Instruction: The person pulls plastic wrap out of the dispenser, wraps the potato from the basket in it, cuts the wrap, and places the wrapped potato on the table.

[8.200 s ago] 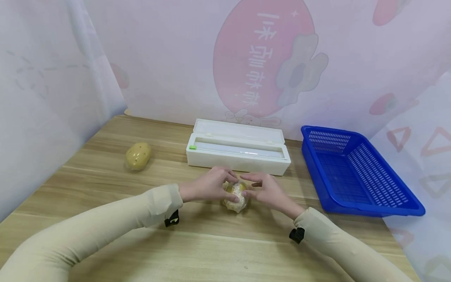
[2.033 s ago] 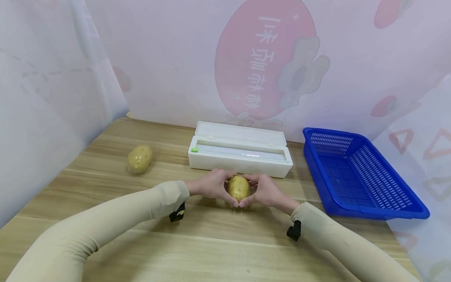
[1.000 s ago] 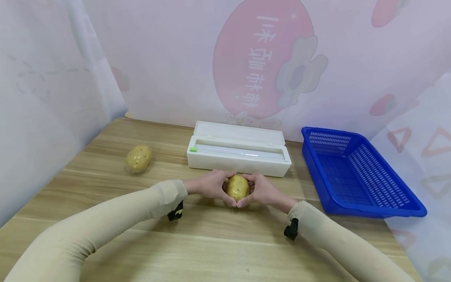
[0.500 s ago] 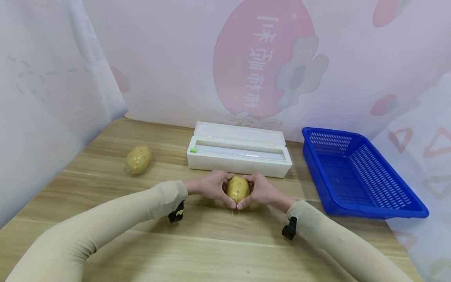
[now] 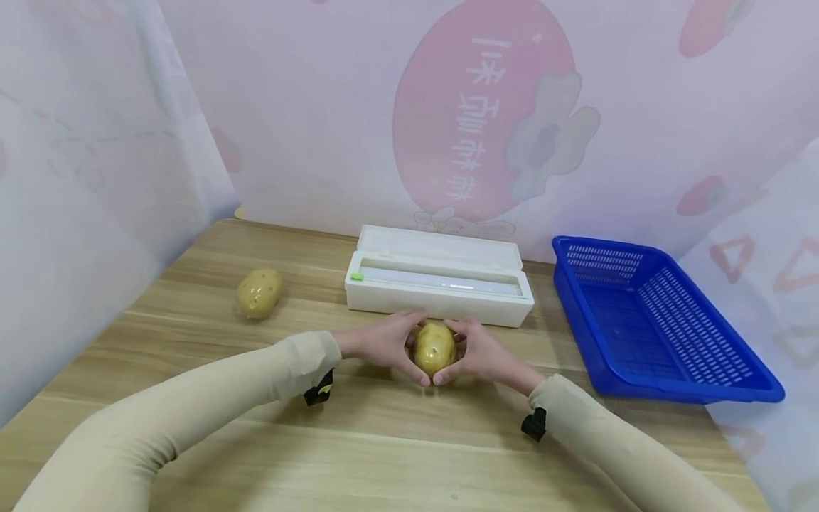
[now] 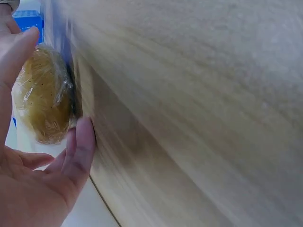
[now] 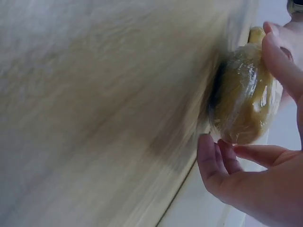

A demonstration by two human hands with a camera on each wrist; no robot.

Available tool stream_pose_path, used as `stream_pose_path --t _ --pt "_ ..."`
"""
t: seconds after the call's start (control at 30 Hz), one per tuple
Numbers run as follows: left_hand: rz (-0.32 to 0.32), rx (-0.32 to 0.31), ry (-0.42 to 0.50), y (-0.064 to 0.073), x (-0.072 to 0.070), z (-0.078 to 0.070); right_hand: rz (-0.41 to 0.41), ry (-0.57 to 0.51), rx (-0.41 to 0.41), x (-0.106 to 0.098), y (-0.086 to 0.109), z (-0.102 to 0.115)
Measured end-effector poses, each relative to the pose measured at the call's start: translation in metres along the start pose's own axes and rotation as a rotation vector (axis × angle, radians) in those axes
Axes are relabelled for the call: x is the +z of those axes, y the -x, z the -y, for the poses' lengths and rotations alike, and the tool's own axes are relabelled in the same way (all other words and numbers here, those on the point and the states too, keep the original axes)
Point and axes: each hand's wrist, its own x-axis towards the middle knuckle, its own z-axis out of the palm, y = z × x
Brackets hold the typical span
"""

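A potato (image 5: 434,349) in clear plastic wrap stands on the wooden table, its smooth side up. My left hand (image 5: 390,345) curves loosely around its left side; my right hand (image 5: 484,353) does the same on the right. Both thumbs lie at its near edge, tips almost meeting. In the left wrist view, a gap shows between the wrapped potato (image 6: 43,97) and the left index finger. Seen from the right wrist, the potato's wrap (image 7: 246,94) is wrinkled at the side, and the right fingertips lie close by; whether they touch is unclear. Neither hand visibly squeezes it.
A second wrapped potato (image 5: 259,294) rests at the left. Behind my hands stands a white cling film box (image 5: 441,302), its lid (image 5: 441,247) raised, a film roll (image 5: 441,280) inside and a green slider (image 5: 357,276) at its left. A blue basket (image 5: 579,334) is at the right.
Eight seconds ago the potato's crumpled wrap faced up under my fingers; it has since been turned smooth side up. Over the last half second my hands have loosened slightly around it.
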Motion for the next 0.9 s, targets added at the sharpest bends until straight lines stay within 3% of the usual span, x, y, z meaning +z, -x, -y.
stream_pose_path --t 0.2,0.47,0.7,0.9 --pt "-0.065 0.037 -0.036 -0.005 0.008 0.004 -0.011 -0.14 0.018 -0.013 0.01 0.005" --pt "-0.123 0.066 -0.024 -0.004 0.006 0.004 -0.016 -0.271 0.098 -0.015 0.022 0.004" --pt "-0.156 0.103 0.022 0.018 -0.007 0.012 -0.088 -0.366 0.152 -0.014 0.031 0.004" --pt "-0.171 0.118 0.045 0.045 -0.026 0.023 -0.081 -0.449 0.151 -0.017 0.039 0.006"
